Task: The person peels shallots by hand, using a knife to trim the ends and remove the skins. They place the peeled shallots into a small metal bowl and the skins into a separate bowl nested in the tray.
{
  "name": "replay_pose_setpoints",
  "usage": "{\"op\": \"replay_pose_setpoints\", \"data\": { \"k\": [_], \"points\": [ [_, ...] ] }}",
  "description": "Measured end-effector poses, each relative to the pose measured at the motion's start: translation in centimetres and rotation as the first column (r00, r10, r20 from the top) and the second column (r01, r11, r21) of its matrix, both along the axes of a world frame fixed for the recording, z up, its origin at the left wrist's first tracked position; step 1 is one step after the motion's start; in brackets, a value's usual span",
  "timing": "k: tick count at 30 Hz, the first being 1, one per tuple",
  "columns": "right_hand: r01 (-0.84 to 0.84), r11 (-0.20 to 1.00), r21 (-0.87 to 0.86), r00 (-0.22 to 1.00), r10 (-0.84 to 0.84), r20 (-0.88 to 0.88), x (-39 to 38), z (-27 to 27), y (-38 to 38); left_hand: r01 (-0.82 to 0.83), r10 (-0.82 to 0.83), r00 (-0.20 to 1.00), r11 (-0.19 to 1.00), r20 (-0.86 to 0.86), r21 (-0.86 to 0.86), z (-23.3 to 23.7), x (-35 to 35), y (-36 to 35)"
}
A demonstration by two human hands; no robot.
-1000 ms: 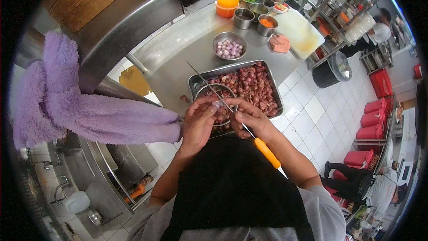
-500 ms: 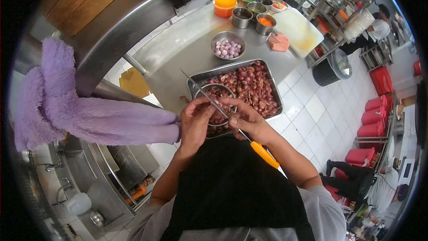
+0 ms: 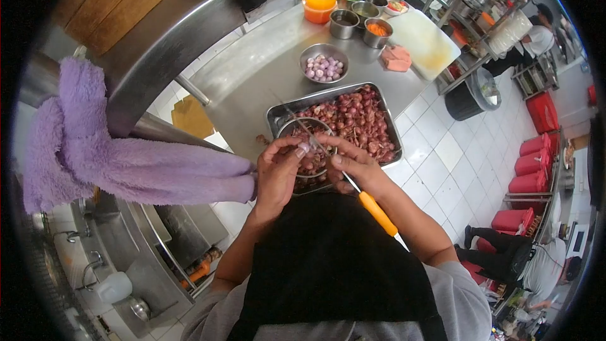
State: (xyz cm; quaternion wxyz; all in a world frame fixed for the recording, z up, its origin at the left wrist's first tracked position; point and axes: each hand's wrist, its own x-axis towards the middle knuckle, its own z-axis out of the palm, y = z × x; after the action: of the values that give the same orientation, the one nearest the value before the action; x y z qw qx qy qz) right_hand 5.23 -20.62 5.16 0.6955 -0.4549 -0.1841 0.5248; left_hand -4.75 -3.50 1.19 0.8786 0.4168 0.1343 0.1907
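In the head view, my left hand pinches a small pale shallot between thumb and fingertips. My right hand is closed on a knife, gripping it along the blade, so the yellow handle sticks out towards my body. The blade is smeared by motion and passes beside the shallot. Beneath both hands is a round metal bowl with shallot skins in it. It rests in a steel tray full of unpeeled shallots. Just beyond the tray, a metal bowl holds peeled shallots.
Small metal pots, an orange tub, a pink cloth and a white cutting board stand on the steel table. A purple towel hangs at left. Other people are at right, beyond a bin.
The knife blade has shifted slightly and is now blurred. The pale shallot in my left fingertips shows more clearly. Both hands stay over the bowl.
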Motion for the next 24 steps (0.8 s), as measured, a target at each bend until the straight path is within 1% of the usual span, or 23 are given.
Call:
{"op": "replay_pose_setpoints", "data": {
  "k": [2, 3, 5, 6, 8, 10, 12, 13, 14, 15, 16, 17, 18, 20, 21, 22, 23, 24],
  "points": [
    [0.016, 1.000, 0.011, 0.999, -0.015, -0.038, 0.6, -0.7, 0.0, 0.008, -0.009, 1.000, 0.998, -0.015, -0.061, 0.1, 0.0, 0.3],
    [0.016, 1.000, 0.009, 0.998, -0.015, -0.056, 0.9, -1.2, 0.0, 0.008, -0.009, 1.000, 0.998, -0.016, -0.060, 0.1, -0.1, 0.4],
    [0.017, 1.000, -0.023, 0.998, -0.019, -0.067, 1.2, -1.6, 0.0, -0.100, 0.096, 0.993, 0.993, -0.067, -0.066, 0.2, -0.2, 0.9],
    [0.022, 1.000, -0.022, 0.997, -0.023, -0.069, 1.2, -2.0, 0.0, -0.095, 0.091, 0.993, 0.993, -0.069, -0.065, 0.2, -0.2, 1.1],
    [0.043, 0.991, -0.126, 0.994, -0.054, -0.091, 1.4, -3.3, 0.2, -0.197, 0.200, 0.978, 0.979, -0.060, 0.053, 0.2, -0.1, 1.6],
    [0.056, 0.991, -0.121, 0.989, -0.071, -0.128, 1.5, -4.5, 0.0, -0.221, 0.224, 0.972, 0.974, -0.077, 0.049, -0.1, 0.3, 2.1],
    [0.071, 0.991, -0.113, 0.982, -0.089, -0.163, 1.7, -5.4, -0.2, -0.250, 0.260, 0.963, 0.958, -0.063, 0.139, -0.4, 1.3, 2.5],
    [0.123, 0.988, -0.096, 0.977, -0.137, -0.163, 1.8, -5.8, -0.4, -0.240, 0.251, 0.966, 0.960, -0.061, 0.142, -0.8, 2.0, 2.6],
    [0.178, 0.981, -0.080, 0.969, -0.189, -0.159, 2.0, -5.9, -0.8, -0.233, 0.252, 0.962, 0.957, -0.102, 0.172, -1.2, 3.0, 2.7],
    [0.195, 0.978, -0.077, 0.967, -0.205, -0.154, 2.2, -5.8, -1.4, -0.222, 0.252, 0.958, 0.954, -0.139, 0.203, -1.7, 4.3, 2.8],
    [0.245, 0.963, -0.111, 0.957, -0.258, -0.132, 2.3, -5.7, -2.0, -0.206, 0.235, 0.963, 0.957, -0.131, 0.204, -2.0, 5.7, 3.0],
    [0.293, 0.945, -0.142, 0.945, -0.310, -0.109, 2.4, -5.6, -2.6, -0.193, 0.231, 0.964, 0.949, -0.134, 0.250, -2.3, 7.3, 3.2],
    [0.309, 0.941, -0.135, 0.940, -0.324, -0.105, 2.5, -5.4, -3.3, -0.180, 0.228, 0.964, 0.938, -0.137, 0.297, -2.6, 8.9, 3.5],
    [0.429, 0.882, -0.196, 0.881, -0.456, -0.122, 2.5, -5.1, -5.0, -0.178, 0.225, 0.967, 0.932, -0.121, 0.316, -2.4, 12.6, 4.2],
    [0.434, 0.886, -0.162, 0.881, -0.455, -0.132, 2.4, -4.7, -6.2, -0.174, 0.232, 0.966, 0.908, -0.113, 0.382, -2.1, 14.5, 4.6],
    [0.442, 0.882, -0.164, 0.876, -0.464, -0.134, 2.3, -5.0, -7.2, -0.170, 0.241, 0.965, 0.878, -0.106, 0.447, -1.9, 16.2, 5.1],
    [0.473, 0.868, -0.152, 0.850, -0.495, -0.179, 2.2, -5.6, -8.2, -0.160, 0.232, 0.966, 0.879, -0.110, 0.448, -3.0, 18.1, 6.0],
    [0.505, 0.852, -0.139, 0.822, -0.524, -0.223, 2.1, -6.0, -8.9, -0.238, 0.321, 0.947, 0.648, 0.023, 0.724, -5.1, 20.0, 7.2]
  ]
}}
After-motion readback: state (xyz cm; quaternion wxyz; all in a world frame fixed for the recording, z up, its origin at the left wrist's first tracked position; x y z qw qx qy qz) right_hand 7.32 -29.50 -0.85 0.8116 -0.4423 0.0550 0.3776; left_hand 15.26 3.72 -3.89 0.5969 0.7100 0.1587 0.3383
